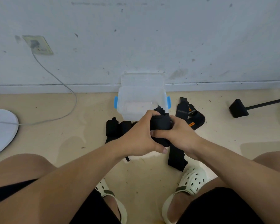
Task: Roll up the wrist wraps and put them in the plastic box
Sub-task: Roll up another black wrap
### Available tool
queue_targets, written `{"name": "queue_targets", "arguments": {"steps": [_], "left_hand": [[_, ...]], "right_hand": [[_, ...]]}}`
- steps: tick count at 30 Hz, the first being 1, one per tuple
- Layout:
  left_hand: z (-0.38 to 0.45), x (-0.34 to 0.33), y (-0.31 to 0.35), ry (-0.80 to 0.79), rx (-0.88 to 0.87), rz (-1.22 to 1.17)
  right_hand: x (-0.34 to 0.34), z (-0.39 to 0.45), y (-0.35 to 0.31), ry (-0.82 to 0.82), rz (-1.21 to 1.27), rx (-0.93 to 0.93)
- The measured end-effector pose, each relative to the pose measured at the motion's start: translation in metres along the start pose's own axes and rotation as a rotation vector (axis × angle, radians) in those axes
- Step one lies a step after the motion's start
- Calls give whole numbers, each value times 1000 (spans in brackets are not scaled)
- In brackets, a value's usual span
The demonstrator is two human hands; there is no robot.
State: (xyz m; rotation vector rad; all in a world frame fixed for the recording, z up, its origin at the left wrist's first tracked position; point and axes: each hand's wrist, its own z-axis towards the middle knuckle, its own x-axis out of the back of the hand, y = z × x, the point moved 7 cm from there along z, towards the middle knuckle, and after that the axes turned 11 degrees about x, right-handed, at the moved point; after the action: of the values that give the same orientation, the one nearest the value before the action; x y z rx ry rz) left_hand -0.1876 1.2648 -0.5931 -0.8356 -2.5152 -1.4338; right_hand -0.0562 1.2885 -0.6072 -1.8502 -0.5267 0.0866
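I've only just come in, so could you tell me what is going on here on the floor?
A person squatting by the wall is rolling up a black wrist wrap, gripping the roll with the left hand and right hand while its loose tail hangs down. The clear plastic box stands open just beyond and looks empty. Another wrap with orange stripes lies to its right, and more black wraps lie on the left.

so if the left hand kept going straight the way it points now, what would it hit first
Probably the right hand. The left hand points up and rightward across the black wrist wrap both hands grip, so the wrap and those fingers lie directly ahead; the plastic box sits beyond, though depth is unclear.
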Motion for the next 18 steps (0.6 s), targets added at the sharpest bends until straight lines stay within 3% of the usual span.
{"name": "queue_targets", "arguments": {"steps": [3, 8, 13, 18], "left_hand": [[17, 9, -13, -21, 45, -14], [49, 35, -75, 188, 196, 204], [87, 23, -180, 97, 410, 516], [108, -27, -246, -30, 509, 595]], "right_hand": [[7, 30, 26, 48, 14, -87], [-2, 81, 91, 14, 79, -288], [-38, 98, 181, 131, 206, -422], [-63, 110, 252, 181, 276, -545]]}}
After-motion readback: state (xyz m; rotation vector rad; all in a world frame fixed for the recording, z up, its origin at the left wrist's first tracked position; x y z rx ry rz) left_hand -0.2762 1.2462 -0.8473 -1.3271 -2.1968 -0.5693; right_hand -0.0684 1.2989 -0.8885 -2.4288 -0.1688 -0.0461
